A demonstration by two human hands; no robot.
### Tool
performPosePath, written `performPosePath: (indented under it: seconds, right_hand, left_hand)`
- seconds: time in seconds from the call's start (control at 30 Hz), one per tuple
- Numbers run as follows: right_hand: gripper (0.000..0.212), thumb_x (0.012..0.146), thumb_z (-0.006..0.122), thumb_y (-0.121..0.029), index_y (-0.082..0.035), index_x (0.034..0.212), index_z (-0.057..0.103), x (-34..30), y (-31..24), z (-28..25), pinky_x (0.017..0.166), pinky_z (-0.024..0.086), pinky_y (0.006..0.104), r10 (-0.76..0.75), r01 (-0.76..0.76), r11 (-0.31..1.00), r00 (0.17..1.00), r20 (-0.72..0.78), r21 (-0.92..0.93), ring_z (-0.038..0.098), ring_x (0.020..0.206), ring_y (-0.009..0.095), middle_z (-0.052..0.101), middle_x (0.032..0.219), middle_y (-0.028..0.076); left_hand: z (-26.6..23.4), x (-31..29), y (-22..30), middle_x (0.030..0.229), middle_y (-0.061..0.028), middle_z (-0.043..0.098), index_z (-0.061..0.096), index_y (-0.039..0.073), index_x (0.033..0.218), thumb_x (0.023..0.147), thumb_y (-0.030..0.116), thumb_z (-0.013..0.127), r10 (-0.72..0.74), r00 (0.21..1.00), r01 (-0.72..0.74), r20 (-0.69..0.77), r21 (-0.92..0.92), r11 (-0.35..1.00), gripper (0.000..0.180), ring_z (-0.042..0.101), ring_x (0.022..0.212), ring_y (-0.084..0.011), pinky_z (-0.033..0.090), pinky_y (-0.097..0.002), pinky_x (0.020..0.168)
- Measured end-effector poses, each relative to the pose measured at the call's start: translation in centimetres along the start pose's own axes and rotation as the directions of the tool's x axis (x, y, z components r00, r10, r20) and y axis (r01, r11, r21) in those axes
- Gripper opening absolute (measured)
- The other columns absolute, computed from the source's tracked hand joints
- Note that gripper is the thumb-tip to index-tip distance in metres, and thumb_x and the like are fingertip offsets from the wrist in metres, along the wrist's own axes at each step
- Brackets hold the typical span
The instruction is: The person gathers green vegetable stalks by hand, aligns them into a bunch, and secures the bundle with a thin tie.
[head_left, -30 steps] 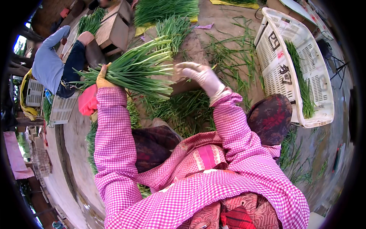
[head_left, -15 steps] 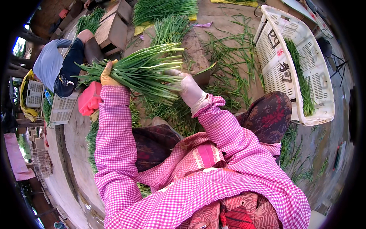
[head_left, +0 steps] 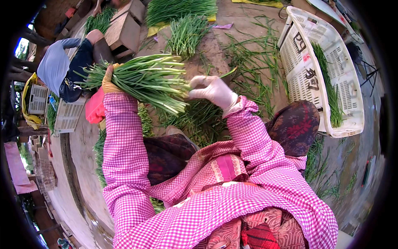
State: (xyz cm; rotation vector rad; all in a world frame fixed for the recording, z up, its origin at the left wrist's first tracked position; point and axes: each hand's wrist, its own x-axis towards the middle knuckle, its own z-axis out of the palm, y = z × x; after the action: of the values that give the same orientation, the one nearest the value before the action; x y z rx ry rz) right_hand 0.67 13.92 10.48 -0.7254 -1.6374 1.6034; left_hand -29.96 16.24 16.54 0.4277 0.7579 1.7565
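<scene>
A bunch (head_left: 143,81) of long greens is held up in the air by the left hand (head_left: 112,84), its fingers wrapped around the leafy part, with the pale stalk ends pointed right. The right hand (head_left: 211,90) is held at those ends, its fingers bent toward the thumb; whether a stalk is gripped between them cannot be told. At the right, a tall white crate (head_left: 296,63) is set on the floor (head_left: 253,31); long greens (head_left: 327,83) are laid in it along one side — much of its slotted wall is left uncovered. Just beside the left wrist a red tub (head_left: 94,110) is seen, its contents hidden. At the far left, a white box (head_left: 69,118) is placed near a seated co-worker (head_left: 54,68) — some greens (head_left: 52,113) are seen at its edge.
</scene>
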Motion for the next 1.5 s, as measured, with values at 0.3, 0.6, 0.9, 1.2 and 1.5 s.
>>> performPosePath:
  seconds: [0.3,0.6,0.9,1.2,1.5]
  right_hand:
    - [0.035,0.081,0.063,-0.039,-0.017,0.108,0.066,-1.3,5.1,-7.2,0.082,0.050,0.0368,0.101,-0.446,0.338,0.893,-0.439,-0.828,0.065,0.091,0.027,0.067,0.102,0.009]
    - [0.045,0.087,0.064,-0.032,-0.009,0.124,0.055,0.3,0.8,-1.3,0.089,0.045,0.0253,-0.064,0.050,0.992,0.990,0.123,0.119,0.058,0.097,0.010,0.064,0.107,0.003]
    - [0.023,0.090,0.061,-0.018,0.004,0.087,0.066,-0.9,-3.1,2.5,0.056,0.045,0.0222,0.067,-0.065,0.997,0.996,0.052,-0.044,0.055,0.059,0.007,0.063,0.070,0.002]
    - [0.022,0.091,0.058,-0.022,-0.002,0.090,0.067,-1.3,2.0,-6.3,0.058,0.048,0.0218,0.196,-0.183,0.978,0.969,-0.153,0.098,0.061,0.061,0.009,0.067,0.074,0.006]
    - [0.039,0.088,0.063,-0.026,-0.006,0.122,0.057,0.8,0.8,0.3,0.095,0.041,0.0278,0.058,-0.057,0.997,0.998,0.016,-0.058,0.056,0.104,0.013,0.063,0.113,0.005]
  left_hand:
    - [0.4,-0.1,3.1,0.069,-0.0005,0.043,0.045,0.013,0.068,0.086,0.023,0.062,-0.075,0.879,0.181,0.471,-0.184,0.966,0.026,0.038,0.065,-0.0138,0.036,-0.0304,0.060]
    - [2.6,-1.6,2.4,0.068,0.0005,0.039,0.045,0.009,0.073,0.092,0.020,0.052,-0.007,0.688,0.251,0.725,-0.229,0.940,0.024,0.031,0.059,-0.0111,0.030,-0.0260,0.053]
    - [3.0,-1.4,2.7,0.062,0.0014,0.037,0.042,0.010,0.067,0.091,0.020,0.053,-0.014,0.613,0.223,0.790,-0.156,0.962,0.028,0.033,0.055,-0.0101,0.031,-0.0252,0.050]
    - [1.4,-1.7,5.5,0.066,0.0010,0.039,0.040,0.011,0.065,0.090,0.017,0.052,0.140,0.620,0.155,0.772,-0.295,0.943,0.028,0.033,0.058,-0.0096,0.035,-0.0247,0.052]
    - [2.4,-1.4,4.1,0.064,0.0008,0.041,0.044,0.009,0.065,0.089,0.015,0.053,0.114,0.634,0.194,0.765,-0.299,0.934,0.026,0.034,0.055,-0.0099,0.036,-0.0243,0.052]
